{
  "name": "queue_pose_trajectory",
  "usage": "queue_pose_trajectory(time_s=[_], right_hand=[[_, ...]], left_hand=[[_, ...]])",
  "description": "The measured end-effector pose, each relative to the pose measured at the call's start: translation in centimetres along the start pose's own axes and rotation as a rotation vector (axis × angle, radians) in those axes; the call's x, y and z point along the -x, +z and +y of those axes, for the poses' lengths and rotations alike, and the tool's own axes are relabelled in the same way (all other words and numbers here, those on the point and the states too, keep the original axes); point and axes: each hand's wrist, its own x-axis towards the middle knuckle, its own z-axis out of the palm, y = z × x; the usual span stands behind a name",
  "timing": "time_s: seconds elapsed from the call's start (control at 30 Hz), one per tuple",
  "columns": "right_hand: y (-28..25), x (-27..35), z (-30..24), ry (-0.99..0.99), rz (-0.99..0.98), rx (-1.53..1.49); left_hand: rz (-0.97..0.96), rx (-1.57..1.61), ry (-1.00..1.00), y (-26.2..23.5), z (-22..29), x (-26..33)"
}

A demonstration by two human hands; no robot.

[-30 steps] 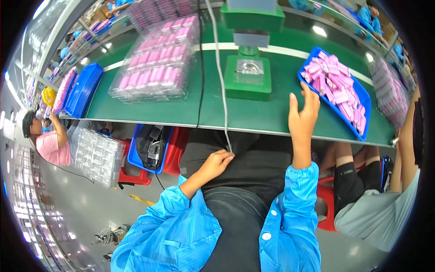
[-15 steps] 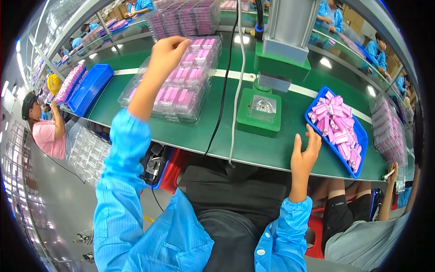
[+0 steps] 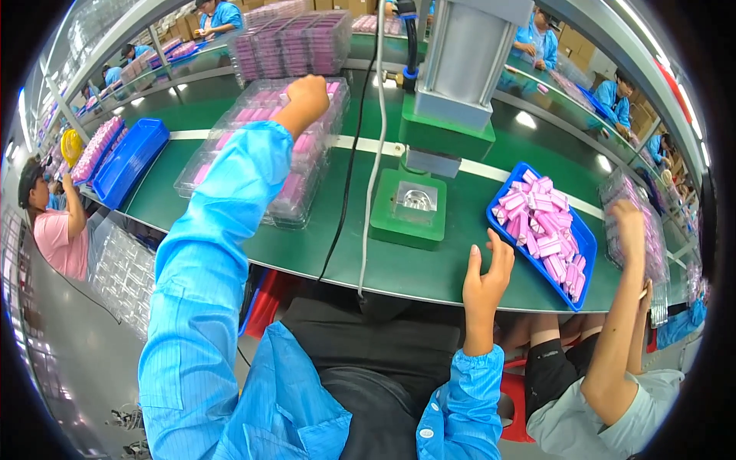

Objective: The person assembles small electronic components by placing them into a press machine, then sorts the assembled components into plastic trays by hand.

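My left hand [image 3: 308,101] reaches over the far right part of a clear plastic tray [image 3: 295,207] with pink-and-white blocks [image 3: 305,143] in its pockets. Its fingers are curled, and whatever they hold is hidden behind the hand. My right hand [image 3: 488,277] hovers by the near left edge of a blue bin [image 3: 553,277], fingers apart and holding nothing. That bin is heaped with loose pink-and-white blocks [image 3: 543,222]. Between my hands stands a press [image 3: 460,84] over a green base [image 3: 406,228] with a clear fixture [image 3: 415,201], which holds a round metallic-looking part.
Stacked trays of pink blocks [image 3: 291,46] stand behind the filled tray. Black and grey cables [image 3: 373,176] hang in front of the table. Blue bins [image 3: 130,162] are at the left. A co-worker's arm [image 3: 625,307] reaches to a tray stack [image 3: 636,230] on the right.
My left hand has moved right and farther over the tray, its fingers more curled. My right hand stays open by the bin. The co-worker's arm at right has risen to the tray stack.
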Motion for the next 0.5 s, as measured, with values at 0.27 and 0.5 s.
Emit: queue_pose_trajectory(time_s=[0.27, 0.5], right_hand=[[-0.2, -0.8, 0.2, 0.028, 0.038, -0.061], [0.9, -3.7, -1.9, -0.072, -0.053, -0.245]], left_hand=[[-0.313, 1.243, 0.5, -4.2, 6.4, 15.2], [-0.361, 1.275, 0.489, -2.6, 10.7, 19.3]])
